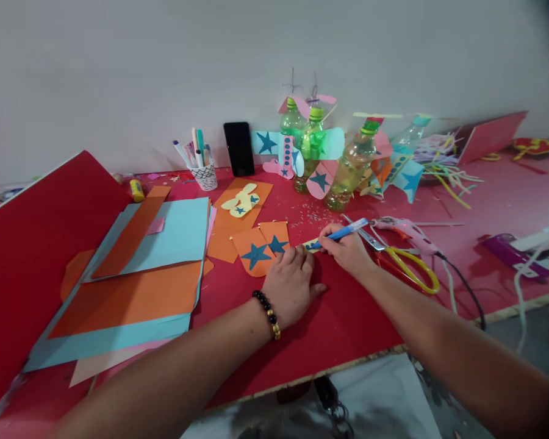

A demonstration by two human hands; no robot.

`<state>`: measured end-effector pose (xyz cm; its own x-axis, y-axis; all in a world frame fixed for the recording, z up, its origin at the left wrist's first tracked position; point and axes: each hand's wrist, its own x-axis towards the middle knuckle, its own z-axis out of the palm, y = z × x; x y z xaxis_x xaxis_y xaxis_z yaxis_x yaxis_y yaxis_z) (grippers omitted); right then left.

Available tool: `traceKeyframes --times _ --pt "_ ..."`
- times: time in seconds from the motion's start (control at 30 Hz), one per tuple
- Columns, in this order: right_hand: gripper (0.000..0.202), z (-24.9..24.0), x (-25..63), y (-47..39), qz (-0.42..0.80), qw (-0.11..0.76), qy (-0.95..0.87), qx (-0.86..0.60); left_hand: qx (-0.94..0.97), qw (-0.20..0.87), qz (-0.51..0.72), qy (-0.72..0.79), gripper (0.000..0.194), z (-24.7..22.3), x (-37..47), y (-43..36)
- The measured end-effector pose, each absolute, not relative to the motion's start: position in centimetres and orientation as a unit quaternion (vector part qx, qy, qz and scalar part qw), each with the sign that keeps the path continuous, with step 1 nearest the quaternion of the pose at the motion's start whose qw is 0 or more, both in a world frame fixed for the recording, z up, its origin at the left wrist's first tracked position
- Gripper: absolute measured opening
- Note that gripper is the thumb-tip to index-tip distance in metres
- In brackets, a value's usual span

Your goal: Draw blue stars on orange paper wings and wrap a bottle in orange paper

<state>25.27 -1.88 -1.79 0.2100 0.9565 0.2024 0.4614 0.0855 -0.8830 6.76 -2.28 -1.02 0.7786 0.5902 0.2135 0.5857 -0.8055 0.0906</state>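
Observation:
My right hand (348, 249) is closed around a blue marker (348, 230), its tip at a small yellow strip (312, 246) with dark marks. Beside it my left hand (294, 283) lies palm down on the red table, fingers spread, with its fingertips by the strip's left end. A beaded bracelet circles the left wrist. Just left of that hand are orange paper pieces (247, 241) with dark blue stars. Cream paper shapes (241, 201) with small stars rest on orange paper farther back.
Decorated plastic bottles (348, 171) stand behind the hands. Yellow-handled scissors (409, 262) and a pink glue gun (405, 231) lie right. Stacked coloured paper (165, 228) covers the left side. A pen cup (205, 177) and phone (239, 149) stand near the wall.

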Motion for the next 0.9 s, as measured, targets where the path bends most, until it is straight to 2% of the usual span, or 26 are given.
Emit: traceKeyframes --times 0.7,0.9 --pt "0.015 -1.48 25.01 -1.77 0.292 0.461 -0.59 -0.595 0.944 0.006 0.121 0.308 0.062 -0.97 6.74 -2.28" --pt "0.013 -1.04 24.98 -2.41 0.265 0.503 -0.575 -0.588 0.939 0.01 0.128 0.32 0.061 -1.02 6.67 -2.37"
